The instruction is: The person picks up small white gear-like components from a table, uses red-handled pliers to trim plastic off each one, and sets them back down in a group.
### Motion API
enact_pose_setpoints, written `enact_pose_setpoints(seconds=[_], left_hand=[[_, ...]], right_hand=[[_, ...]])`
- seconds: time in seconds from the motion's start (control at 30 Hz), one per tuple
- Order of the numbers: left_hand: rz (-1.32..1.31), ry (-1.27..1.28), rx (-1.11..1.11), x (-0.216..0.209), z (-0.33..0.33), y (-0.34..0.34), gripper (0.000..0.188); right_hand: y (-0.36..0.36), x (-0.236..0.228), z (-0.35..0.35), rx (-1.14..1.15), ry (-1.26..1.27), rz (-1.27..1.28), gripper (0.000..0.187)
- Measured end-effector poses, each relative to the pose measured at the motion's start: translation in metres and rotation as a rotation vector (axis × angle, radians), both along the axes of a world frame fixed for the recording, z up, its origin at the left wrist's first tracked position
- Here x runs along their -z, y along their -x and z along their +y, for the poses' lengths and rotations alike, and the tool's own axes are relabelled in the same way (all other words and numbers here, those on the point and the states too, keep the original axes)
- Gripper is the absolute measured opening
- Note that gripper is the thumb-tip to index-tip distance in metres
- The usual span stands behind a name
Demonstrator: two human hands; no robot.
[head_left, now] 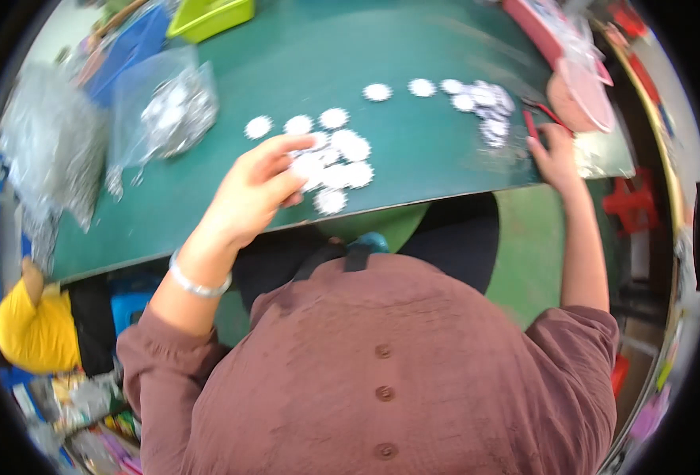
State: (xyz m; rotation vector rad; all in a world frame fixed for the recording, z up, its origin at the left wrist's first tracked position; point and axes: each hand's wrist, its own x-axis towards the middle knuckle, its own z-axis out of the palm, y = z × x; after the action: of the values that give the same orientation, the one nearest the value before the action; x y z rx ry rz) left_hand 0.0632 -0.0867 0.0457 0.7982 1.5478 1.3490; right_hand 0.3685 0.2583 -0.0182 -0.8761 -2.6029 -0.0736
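Silvery, crinkled bags of small metal parts (45,150) lie at the far left of the green-topped bench (413,166), and just beside them a clear plastic bag (168,111) holds more shiny round pieces. Behind it stand a blue tray (128,47) and a lime-green plastic bin (211,16); what the bin holds cannot be seen. The left hand (251,194), a silver bangle (195,285) on its wrist, hovers with fingers loosely curled over a cluster of flat white toothed discs (338,162); whether it grips one cannot be told. The discs lie flat, faces up, and being round show no long axis; they trail rightward in a loose row to a second pile (484,103). Near that pile the right hand (555,154) rests at the bench edge, touching red-handled pliers (533,119), its grip blurred. A pink round lid (583,99) lies beyond.
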Motion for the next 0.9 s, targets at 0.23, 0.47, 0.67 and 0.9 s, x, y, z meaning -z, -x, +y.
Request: enact_pose_setpoints(seconds=[0.23,0.47,0.67,0.9], left_hand=[[-0.05,0.051,-0.086,0.013,-0.005,0.009,0.016],[-0.066,0.031,-0.054,0.013,0.002,0.004,0.01],[-0.064,0.015,-0.032,0.011,0.006,-0.002,0.009],[-0.157,-0.01,-0.077,0.013,0.009,0.001,0.01]], right_hand=[[0.007,-0.005,-0.054,0.129,-0.096,0.064,0.017],[-0.008,-0.032,-0.047,0.134,0.108,-0.189,0.061],[-0.003,-0.046,-0.034,0.222,0.262,-0.311,0.054],[-0.002,-0.027,-0.039,0.242,-0.067,-0.218,0.025]])
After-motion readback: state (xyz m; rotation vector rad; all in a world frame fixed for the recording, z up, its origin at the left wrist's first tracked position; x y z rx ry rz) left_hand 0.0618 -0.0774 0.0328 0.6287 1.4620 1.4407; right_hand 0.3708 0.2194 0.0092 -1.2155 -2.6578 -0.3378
